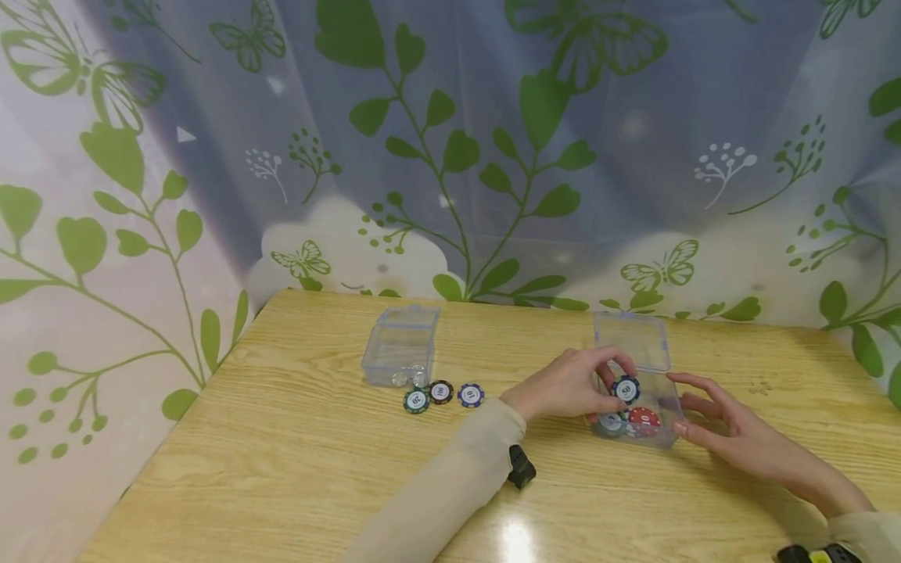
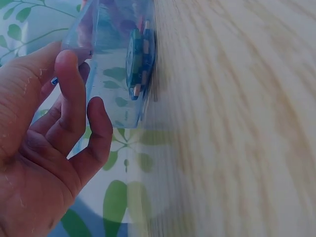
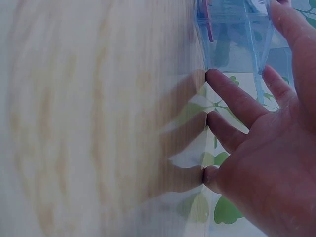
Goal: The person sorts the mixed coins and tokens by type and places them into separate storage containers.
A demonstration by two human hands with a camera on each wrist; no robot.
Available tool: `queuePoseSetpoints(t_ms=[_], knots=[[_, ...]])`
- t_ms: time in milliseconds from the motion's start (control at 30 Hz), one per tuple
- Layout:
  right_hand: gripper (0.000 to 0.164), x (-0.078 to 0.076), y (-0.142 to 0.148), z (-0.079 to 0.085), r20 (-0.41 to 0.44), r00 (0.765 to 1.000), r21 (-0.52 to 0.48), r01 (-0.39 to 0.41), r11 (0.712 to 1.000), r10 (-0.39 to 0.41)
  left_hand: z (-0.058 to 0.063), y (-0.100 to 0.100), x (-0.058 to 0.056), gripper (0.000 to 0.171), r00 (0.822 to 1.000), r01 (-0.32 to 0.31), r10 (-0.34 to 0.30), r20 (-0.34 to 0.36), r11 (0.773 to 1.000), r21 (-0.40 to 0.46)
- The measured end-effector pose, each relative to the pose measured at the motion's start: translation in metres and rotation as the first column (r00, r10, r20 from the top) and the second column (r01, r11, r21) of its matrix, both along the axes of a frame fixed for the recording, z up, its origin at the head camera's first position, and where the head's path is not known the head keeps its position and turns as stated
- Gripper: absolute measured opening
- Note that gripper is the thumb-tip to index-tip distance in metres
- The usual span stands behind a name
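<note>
My left hand (image 1: 573, 381) pinches a dark poker chip (image 1: 625, 390) marked 50 between thumb and fingers, over the clear plastic box (image 1: 664, 435) on the right. Inside that box lie a red chip (image 1: 644, 421) marked 10 and a green-edged chip (image 1: 611, 424). In the left wrist view, chips (image 2: 134, 64) show through the box wall, low down near the tabletop. My right hand (image 1: 748, 432) rests at the box's right side, fingers extended, with the thumb tip at its near right corner. From the right wrist, several fingertips (image 3: 211, 75) of this hand meet the table surface.
Left of centre stands a second clear box (image 1: 397, 356), its lid raised, with transparent round pieces (image 1: 418, 375) in it. In front of it lie a green chip (image 1: 416, 400), a black chip (image 1: 441, 392) and a blue chip (image 1: 471, 395). A leaf-patterned curtain (image 1: 450, 156) hangs behind the wooden table (image 1: 296, 469).
</note>
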State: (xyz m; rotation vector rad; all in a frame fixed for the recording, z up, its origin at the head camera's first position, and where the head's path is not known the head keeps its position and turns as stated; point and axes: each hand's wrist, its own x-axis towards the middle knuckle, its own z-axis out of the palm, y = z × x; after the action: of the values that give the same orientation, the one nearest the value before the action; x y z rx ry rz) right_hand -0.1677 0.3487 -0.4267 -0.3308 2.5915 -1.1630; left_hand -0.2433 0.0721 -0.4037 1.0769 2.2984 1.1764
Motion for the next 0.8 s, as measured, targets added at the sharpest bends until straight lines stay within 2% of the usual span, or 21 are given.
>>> queuePoseSetpoints(t_ms=[433, 800], knots=[[0.072, -0.001, 0.001, -0.001, -0.022, 1.000, 0.006, -0.006, 1.000, 0.006, -0.001, 0.010, -0.005, 0.035, 0.998, 0.037, -0.040, -0.048, 0.997, -0.063], [0.073, -0.001, 0.001, 0.000, -0.007, 1.000, -0.019, -0.011, 1.000, 0.011, -0.002, 0.014, -0.003, 0.034, 0.998, 0.019, -0.027, -0.061, 0.991, -0.131]])
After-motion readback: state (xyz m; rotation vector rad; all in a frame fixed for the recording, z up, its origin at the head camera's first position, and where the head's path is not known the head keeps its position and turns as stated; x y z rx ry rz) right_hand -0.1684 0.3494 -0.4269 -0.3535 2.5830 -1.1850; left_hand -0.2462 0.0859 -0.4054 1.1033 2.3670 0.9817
